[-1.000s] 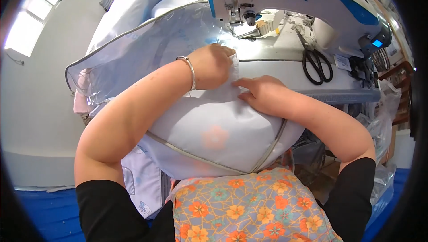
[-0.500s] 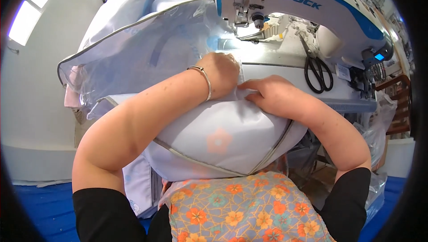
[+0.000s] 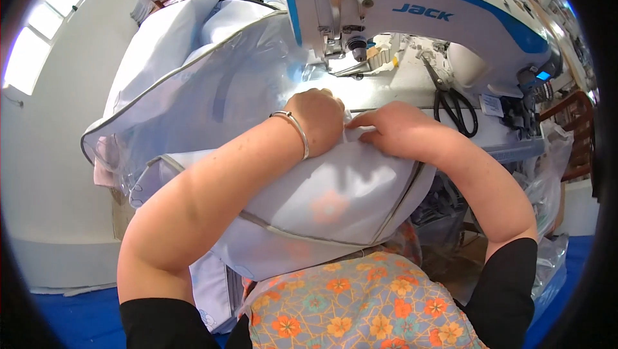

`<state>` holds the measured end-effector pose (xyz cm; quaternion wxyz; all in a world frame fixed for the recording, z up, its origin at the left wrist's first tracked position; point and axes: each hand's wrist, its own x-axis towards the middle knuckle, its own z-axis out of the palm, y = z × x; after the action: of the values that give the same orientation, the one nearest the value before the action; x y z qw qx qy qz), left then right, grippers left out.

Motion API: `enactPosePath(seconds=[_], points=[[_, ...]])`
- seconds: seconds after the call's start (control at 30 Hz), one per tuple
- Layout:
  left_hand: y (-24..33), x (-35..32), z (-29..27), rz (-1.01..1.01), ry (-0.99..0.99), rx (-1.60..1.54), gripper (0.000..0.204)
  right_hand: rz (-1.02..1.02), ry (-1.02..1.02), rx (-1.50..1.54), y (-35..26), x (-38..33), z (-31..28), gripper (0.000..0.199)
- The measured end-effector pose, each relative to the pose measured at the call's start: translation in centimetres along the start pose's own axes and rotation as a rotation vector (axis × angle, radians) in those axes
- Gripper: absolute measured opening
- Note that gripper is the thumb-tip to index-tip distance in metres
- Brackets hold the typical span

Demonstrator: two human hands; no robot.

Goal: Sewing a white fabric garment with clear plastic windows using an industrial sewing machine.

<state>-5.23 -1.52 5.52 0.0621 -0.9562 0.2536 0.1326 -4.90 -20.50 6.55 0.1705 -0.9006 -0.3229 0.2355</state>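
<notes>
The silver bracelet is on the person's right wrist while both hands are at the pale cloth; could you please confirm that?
Not quite: the head view shows the silver bracelet on the left wrist, not the right; the left hand and right hand are both at the pale cloth.

My left hand [image 3: 318,120] was curled; right hand [image 3: 405,131] just beside it, thumb [image 3: 370,137] and index finger [image 3: 364,119] apart. Arms [image 3: 238,169] were bent.
</notes>
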Motion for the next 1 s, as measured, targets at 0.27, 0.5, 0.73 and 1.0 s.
enactPosePath(seconds=[0.27, 0.5, 0.73, 1.0], points=[[-0.4, 0.0, 1.2, 0.014, 0.226, 0.011, 0.020, -0.079, 0.242, 0.048, 1.3, 1.3, 2.5, 0.033], [-1.5, 0.8, 0.5, 0.067, 0.262, 0.097, 0.016, -0.163, 0.469, 0.047, 1.7, 3.6, 5.6, 0.025], [0.9, 1.8, 0.8, -0.189, 0.191, 0.171, 0.015, -0.139, 0.506, -0.054, 1.9, 3.2, 5.7, 0.023], [-2.9, 1.8, 4.7, 0.091, 0.814, -0.011, 0.008, -0.147, 0.605, -0.107, 1.4, 4.9, 6.4, 0.022]])
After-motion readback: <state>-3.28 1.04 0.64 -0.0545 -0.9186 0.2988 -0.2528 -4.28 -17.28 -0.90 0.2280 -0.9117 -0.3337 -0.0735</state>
